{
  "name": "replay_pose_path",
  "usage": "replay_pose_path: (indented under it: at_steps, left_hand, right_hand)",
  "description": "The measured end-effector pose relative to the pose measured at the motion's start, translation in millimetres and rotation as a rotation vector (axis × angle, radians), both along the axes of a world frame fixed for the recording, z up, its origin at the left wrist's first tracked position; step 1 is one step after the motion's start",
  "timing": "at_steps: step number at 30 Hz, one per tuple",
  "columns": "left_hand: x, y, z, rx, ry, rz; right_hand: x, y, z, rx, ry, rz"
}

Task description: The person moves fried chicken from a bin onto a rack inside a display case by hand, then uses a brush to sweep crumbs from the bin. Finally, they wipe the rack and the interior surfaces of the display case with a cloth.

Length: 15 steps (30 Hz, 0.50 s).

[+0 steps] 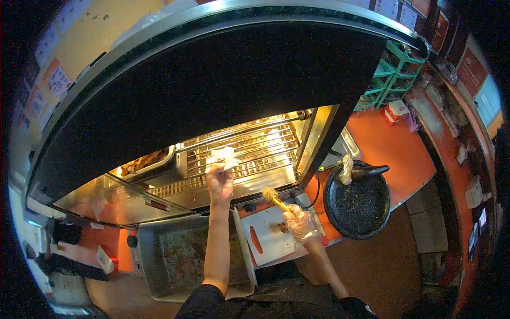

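My left hand reaches into a lit warming cabinet, over its wire rack. Its fingers are closed on a crumpled white cloth or paper; glare hides which. In a clear plastic glove, my right hand grips a yellow-handled brush with a bushy tan head. The brush points up and left, in front of the cabinet and above a white cutting board. Left of my left hand, a metal tray of browned food stands inside the cabinet.
A black round pan-like dish sits on the orange counter at right, a crumpled pale wrap at its rim. Below the cabinet is a large stained metal pan. The cabinet's dark curved hood overhangs my hands.
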State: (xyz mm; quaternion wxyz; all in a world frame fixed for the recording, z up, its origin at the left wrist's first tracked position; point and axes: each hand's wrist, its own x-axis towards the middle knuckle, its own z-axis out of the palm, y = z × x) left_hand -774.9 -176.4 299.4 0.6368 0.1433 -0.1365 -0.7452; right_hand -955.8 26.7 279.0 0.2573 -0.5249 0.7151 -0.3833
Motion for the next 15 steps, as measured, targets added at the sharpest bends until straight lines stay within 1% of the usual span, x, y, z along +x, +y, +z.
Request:
replay_pose_path:
  at_steps: [3, 4, 6, 7, 8, 9, 11, 12, 15]
  left_hand:
    - [-1.4, 1.5, 6.6, 0.018, 0.045, -0.046]
    - [0.4, -1.6, 3.3, 0.002, 0.087, -0.080]
    - [2.5, -3.8, -3.2, 0.007, 0.059, -0.071]
    - [2.9, -5.0, -3.8, 0.007, 0.045, -0.067]
    - [6.1, -7.5, -11.5, -0.042, 0.089, -0.103]
    - [10.6, -12.4, -23.6, -0.091, 0.133, -0.139]
    - [9.7, -13.1, -23.1, -0.110, 0.144, -0.156]
    - [8.9, -14.0, -22.9, -0.080, 0.111, -0.137]
    - [2.4, -4.3, -2.1, -0.040, 0.058, -0.096]
  right_hand:
    - [0.6, 0.2, 10.4, 0.009, -0.070, -0.025]
    - [3.8, -0.9, 20.3, 0.008, -0.120, -0.066]
    - [5.0, -5.4, 9.1, -0.230, 0.008, -0.128]
    - [6.9, -9.5, 13.4, -0.352, 0.074, -0.158]
    - [5.9, -4.6, 30.8, -0.255, 0.109, -0.144]
    - [5.3, -7.4, 31.6, -0.265, 0.180, -0.151]
    - [4.7, -12.6, 38.2, -0.281, 0.322, -0.168]
    - [5.0, -12.0, 46.6, -0.267, 0.327, -0.174]
    - [4.6, -22.6, 59.3, -0.268, 0.454, -0.139]
